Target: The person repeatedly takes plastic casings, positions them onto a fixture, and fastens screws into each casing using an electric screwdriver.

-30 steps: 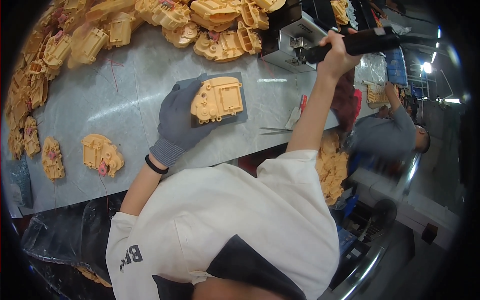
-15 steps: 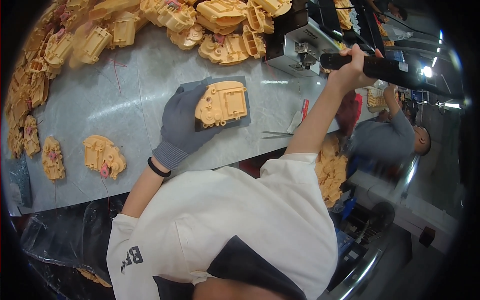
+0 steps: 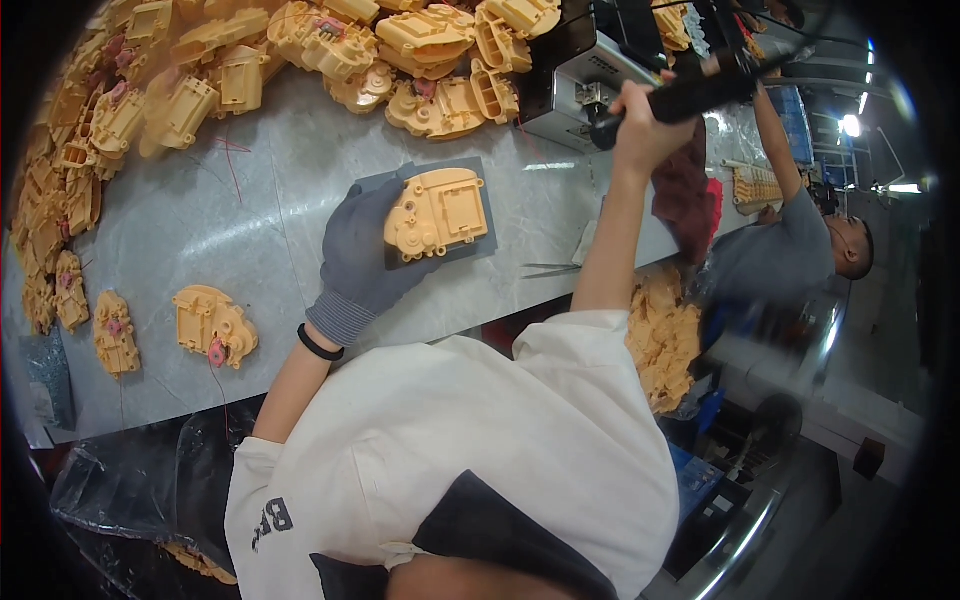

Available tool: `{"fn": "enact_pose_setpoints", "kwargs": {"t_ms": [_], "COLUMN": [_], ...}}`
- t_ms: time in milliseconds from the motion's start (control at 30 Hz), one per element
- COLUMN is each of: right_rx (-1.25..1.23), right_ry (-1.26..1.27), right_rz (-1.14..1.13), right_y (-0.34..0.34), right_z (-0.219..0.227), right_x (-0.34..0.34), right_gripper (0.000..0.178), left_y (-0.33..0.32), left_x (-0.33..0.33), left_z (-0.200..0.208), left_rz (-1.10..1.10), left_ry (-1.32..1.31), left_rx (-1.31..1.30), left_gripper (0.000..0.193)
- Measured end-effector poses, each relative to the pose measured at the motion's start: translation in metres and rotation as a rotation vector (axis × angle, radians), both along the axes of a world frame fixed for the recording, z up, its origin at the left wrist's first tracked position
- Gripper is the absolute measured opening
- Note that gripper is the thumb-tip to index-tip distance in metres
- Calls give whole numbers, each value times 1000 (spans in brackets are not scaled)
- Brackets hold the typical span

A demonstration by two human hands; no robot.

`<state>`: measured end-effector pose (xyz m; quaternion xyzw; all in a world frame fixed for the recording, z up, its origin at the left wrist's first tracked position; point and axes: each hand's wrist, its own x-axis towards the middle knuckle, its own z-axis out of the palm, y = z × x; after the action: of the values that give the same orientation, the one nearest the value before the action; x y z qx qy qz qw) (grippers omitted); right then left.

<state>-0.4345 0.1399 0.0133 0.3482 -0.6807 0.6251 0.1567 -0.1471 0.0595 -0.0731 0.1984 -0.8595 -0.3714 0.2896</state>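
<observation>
My left hand (image 3: 362, 240), in a grey glove, grips the left side of a yellow plastic housing (image 3: 462, 212). The housing lies face up on a dark flat pad (image 3: 487, 232) on the table, with a square recess and round bosses showing. Bare and raised at the right, my right hand (image 3: 642, 128) is wrapped round a black electric screwdriver (image 3: 705, 92) with a cable. Its tip end points left, beside a metal box-shaped machine (image 3: 562, 95) and well away from the housing.
Yellow housings (image 3: 430, 105) are heaped along the far and left edges. Two more with pink parts and red wires, one housing (image 3: 215, 325) and a narrower one (image 3: 116, 335), lie near left. Tweezers (image 3: 550, 270) rest by my right forearm. A co-worker (image 3: 775, 240) is at right.
My right hand has moved left with the screwdriver, towards the machine. My forearm now covers a red-handled tool on the table. My left hand keeps its hold; the co-worker's arm reaches farther out.
</observation>
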Motion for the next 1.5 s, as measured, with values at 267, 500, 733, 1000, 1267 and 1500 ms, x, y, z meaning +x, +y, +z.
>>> {"fn": "enact_pose_setpoints", "kwargs": {"t_ms": [267,500,733,1000,1267,1500], "right_rx": [-427,-239,-210,-314,-467,-169], "right_ry": [-84,-97,-312,-391,-626,-368], "right_rz": [65,41,186,536,726,552], "right_y": [4,-7,10,-23,-36,-44], "right_z": [39,17,2,30,19,14], "right_x": [12,-13,54,136,156,161], "right_gripper": [48,41,39,56,58,54], "left_y": [1,1,-3,-4,-11,-7], "left_x": [1,1,-2,7,8,5], "left_z": [-1,-2,-6,2,0,-1], "left_rz": [-9,8,-9,-33,41,29], "left_ry": [21,49,-30,83,222,216], "left_rx": [-11,-9,35,20,-96,-73], "left_gripper": [75,75,76,77,63,60]}}
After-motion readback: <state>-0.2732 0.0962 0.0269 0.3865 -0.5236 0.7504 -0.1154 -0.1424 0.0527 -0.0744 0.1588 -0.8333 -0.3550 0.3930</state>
